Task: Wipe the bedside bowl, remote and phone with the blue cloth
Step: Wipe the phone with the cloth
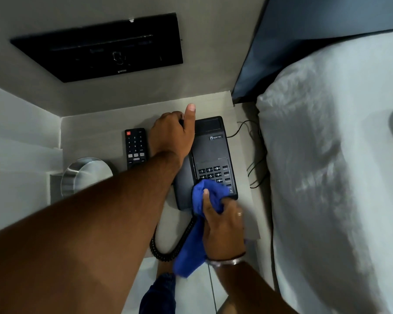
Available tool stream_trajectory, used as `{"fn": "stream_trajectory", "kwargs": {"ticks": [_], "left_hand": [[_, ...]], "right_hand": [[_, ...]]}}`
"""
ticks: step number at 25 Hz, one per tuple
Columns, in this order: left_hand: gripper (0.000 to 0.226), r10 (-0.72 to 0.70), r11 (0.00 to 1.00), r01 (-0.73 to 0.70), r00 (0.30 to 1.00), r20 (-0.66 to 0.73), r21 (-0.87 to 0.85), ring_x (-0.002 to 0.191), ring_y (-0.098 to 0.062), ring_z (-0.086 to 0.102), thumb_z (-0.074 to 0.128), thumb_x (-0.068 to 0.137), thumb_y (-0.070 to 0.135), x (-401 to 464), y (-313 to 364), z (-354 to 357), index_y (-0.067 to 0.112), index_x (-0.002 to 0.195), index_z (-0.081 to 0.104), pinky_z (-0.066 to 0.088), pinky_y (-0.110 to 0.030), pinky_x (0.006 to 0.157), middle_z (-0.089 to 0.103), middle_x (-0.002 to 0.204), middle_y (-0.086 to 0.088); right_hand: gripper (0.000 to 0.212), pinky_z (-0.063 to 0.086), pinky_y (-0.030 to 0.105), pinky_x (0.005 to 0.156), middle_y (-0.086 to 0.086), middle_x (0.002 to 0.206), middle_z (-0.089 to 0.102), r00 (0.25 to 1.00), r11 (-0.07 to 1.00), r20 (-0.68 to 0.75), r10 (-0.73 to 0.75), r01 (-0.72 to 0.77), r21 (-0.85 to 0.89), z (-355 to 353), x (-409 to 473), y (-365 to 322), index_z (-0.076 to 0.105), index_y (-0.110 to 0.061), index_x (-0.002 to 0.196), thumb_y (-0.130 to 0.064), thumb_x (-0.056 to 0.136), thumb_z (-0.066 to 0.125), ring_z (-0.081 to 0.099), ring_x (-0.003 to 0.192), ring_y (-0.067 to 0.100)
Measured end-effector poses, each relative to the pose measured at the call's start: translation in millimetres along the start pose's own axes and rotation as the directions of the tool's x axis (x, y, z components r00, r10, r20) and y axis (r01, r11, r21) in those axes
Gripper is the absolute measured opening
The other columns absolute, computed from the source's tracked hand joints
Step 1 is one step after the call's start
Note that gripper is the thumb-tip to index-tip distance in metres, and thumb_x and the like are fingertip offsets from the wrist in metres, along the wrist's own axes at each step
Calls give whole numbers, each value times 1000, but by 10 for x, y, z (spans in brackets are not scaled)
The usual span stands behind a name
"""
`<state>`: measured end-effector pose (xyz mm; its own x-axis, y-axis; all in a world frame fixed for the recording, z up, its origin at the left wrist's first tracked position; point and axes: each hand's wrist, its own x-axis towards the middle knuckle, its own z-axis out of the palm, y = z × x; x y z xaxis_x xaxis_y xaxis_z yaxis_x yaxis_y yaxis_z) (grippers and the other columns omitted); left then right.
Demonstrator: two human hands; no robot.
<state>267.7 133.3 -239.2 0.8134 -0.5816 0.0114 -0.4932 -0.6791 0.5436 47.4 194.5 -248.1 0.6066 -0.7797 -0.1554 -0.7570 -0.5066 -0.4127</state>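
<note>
Bunched in my right hand, the blue cloth presses the near keypad corner of the BEETEL phone. My left hand clasps the handset. Remote and steel bowl lie left on the grey bedside shelf; bedding borders right.

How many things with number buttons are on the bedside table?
2: the remote lies left of the left hand; the phone is right of it, keypad partly under the blue cloth.
</note>
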Motion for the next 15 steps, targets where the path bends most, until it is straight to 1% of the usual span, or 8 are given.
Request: {"fn": "stream_trajectory", "kwargs": {"ticks": [2,3,5,6,8,11,12,15], "left_hand": [[63,3,1000,-3,1000,11,3,55,-23,53,15,93,66,2,-5,3,25,50,35,34,-28,51,53,56,-1],[63,5,1000,-5,1000,13,-4,54,-22,52,15,93,66,1,0,6,25,50,36,33,-28,51,51,54,0],[63,8,1000,-8,1000,3,-25,49,-19,49,15,94,65,-11,-5,9,25,50,36,30,-26,49,45,49,5],[63,11,999,-11,1000,-1,-34,47,-17,47,16,94,65,-14,-6,12,25,50,36,28,-25,48,43,48,6],[61,20,999,-20,1000,4,-49,45,-14,43,16,95,63,-21,10,12,26,50,34,24,-24,45,40,47,8],[61,19,999,-19,1000,7,-28,45,-12,43,16,95,62,-29,16,-6,26,50,35,22,-23,45,41,47,9],[61,19,1000,-19,1000,4,-18,45,-11,43,16,95,62,-38,15,-9,26,50,36,22,-23,44,42,48,8],[61,10,1000,-10,1000,20,-19,47,-15,46,15,94,62,-20,13,-19,25,51,36,25,-25,46,43,49,7]], "right_hand": [[79,56,39,56,20,95,61,992,993,47,-120,119,22,46,-69,51,48,-28,130,-19,60,84,60,72,28],[66,57,40,58,16,94,64,993,993,32,-111,109,54,19,-29,206,52,-29,126,-23,67,80,61,73,24],[28,57,43,69,-5,90,63,990,972,-29,141,-133,196,-64,39,524,62,-32,111,-38,84,62,59,77,7],[26,54,41,75,-8,94,61,963,942,-47,266,-250,223,-94,42,594,63,-30,111,-39,89,53,58,82,5],[37,50,37,74,13,100,61,951,933,-59,305,-285,221,-81,56,468,62,-21,119,-26,84,54,60,85,25],[66,55,39,59,22,93,62,990,990,-13,-138,138,23,33,-52,165,53,-22,129,-17,67,74,61,72,32],[73,56,38,57,22,93,63,984,985,37,-175,175,-2,8,-53,147,51,-25,130,-16,63,80,61,71,32],[73,55,42,59,26,98,61,1000,1000,13,8,-9,22,-85,3,341,54,-26,130,-11,64,80,60,75,37]]}}
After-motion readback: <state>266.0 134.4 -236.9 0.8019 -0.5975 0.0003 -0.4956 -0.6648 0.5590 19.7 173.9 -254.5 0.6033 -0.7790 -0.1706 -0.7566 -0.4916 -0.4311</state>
